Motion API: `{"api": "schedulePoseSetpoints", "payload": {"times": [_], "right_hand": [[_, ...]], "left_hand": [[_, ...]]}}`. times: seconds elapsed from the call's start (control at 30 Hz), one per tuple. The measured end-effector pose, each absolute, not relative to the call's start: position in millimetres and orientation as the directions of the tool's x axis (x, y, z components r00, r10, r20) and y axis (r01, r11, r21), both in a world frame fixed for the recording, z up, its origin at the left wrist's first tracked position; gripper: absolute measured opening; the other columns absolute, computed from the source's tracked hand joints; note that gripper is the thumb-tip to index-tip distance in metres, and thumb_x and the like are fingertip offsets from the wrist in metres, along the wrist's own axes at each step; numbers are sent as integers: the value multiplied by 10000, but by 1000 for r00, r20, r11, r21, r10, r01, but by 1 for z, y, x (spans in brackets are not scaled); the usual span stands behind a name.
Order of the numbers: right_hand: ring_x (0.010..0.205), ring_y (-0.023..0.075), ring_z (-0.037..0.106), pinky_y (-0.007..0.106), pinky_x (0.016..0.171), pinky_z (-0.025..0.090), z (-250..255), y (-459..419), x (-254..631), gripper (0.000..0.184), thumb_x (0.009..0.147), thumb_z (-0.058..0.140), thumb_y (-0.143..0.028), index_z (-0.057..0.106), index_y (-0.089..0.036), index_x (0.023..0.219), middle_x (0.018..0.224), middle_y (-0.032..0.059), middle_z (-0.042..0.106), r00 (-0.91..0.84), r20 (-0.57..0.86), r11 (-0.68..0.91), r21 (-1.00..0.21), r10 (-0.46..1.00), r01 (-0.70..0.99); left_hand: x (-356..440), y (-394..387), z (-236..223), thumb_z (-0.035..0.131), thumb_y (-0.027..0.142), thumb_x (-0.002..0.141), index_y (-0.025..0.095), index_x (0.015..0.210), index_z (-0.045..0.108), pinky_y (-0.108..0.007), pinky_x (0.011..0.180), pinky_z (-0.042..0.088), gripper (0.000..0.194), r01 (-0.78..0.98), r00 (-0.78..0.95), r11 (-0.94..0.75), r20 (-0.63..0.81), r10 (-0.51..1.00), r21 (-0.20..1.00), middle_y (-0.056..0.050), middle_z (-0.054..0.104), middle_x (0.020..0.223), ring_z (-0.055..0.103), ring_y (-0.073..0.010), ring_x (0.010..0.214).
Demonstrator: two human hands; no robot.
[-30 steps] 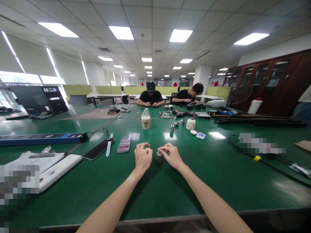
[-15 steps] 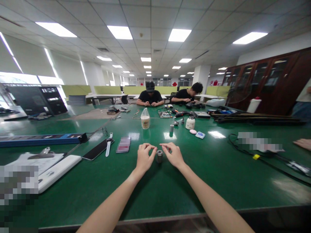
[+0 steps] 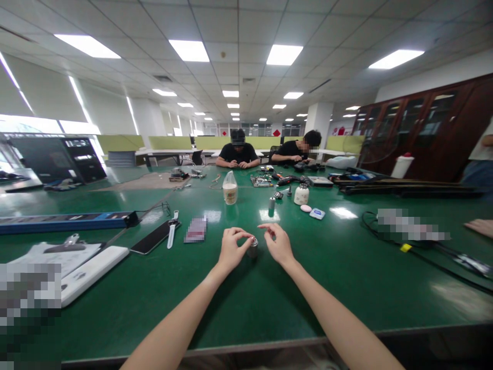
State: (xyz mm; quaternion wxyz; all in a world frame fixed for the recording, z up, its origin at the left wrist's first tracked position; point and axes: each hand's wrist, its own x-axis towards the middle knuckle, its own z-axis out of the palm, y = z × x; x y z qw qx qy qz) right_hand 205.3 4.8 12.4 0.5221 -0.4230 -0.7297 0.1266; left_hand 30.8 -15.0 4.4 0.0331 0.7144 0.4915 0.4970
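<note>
A small metal cylinder (image 3: 253,249) stands upright on the green table (image 3: 269,303), straight ahead of me. My left hand (image 3: 230,250) is curled, and its thumb and fingertips pinch the cylinder's top rim from the left. My right hand (image 3: 279,245) hovers just right of the cylinder without touching it. Its index finger stretches out to the left, apart from the thumb, and I see nothing in it.
To the left lie a black phone (image 3: 154,237), a watch (image 3: 172,229), a white tablet (image 3: 90,272) and a blue strip (image 3: 65,221). Farther off stand a bagged cup (image 3: 230,188), a white bottle (image 3: 301,195) and small parts. Black cables (image 3: 442,252) run on the right. Two people work at the far end.
My left hand moved right and closed its fingertips on the cylinder's top. My right hand loosened its pinch, lifted a little and stretched its index finger out.
</note>
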Motion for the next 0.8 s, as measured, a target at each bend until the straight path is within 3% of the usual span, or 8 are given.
{"api": "schedulePoseSetpoints", "payload": {"times": [0.13, 0.37, 0.57, 0.67, 0.8], "right_hand": [[668, 133, 515, 255, 671, 411, 12, 5, 206, 324, 797, 441, -151, 702, -244, 966, 774, 5, 578, -94, 649, 602, -629, 755, 492], [665, 128, 518, 254, 668, 406, 10, 5, 207, 319, 799, 439, -137, 707, -246, 934, 802, 5, 593, -108, 643, 602, -627, 758, 494], [655, 125, 515, 252, 655, 398, 10, 6, 207, 318, 798, 443, -135, 717, -257, 906, 770, -1, 578, -116, 638, 596, -617, 761, 514], [650, 124, 514, 253, 658, 398, 10, 6, 207, 319, 793, 447, -135, 719, -258, 905, 763, -3, 575, -116, 631, 589, -621, 767, 517], [648, 125, 510, 254, 663, 401, 9, 6, 207, 321, 792, 444, -137, 722, -255, 901, 761, -1, 575, -116, 628, 587, -623, 769, 517]], "left_hand": [[18, -7, 3, 625, 383, 823, 286, 874, 752, -351, 866, 411, 167, 732, -63, -425, 674, 736, 533, -31, 646, 886, 517, -207, 933], [-6, 4, -15, 666, 436, 765, 338, 810, 768, -403, 822, 390, 148, 869, -118, -124, 443, 889, 480, -59, 631, 948, 467, -280, 982], [-3, 4, -19, 675, 437, 759, 348, 928, 749, -394, 838, 387, 205, 876, -98, -131, 436, 895, 464, -58, 623, 1002, 456, -276, 1015], [1, 1, -16, 677, 420, 764, 349, 879, 757, -399, 838, 388, 157, 869, -88, -149, 443, 892, 473, -55, 625, 998, 458, -274, 1013], [13, -8, -3, 646, 383, 807, 305, 856, 755, -377, 854, 396, 143, 817, -72, -276, 564, 823, 507, -45, 643, 934, 484, -238, 979]]}}
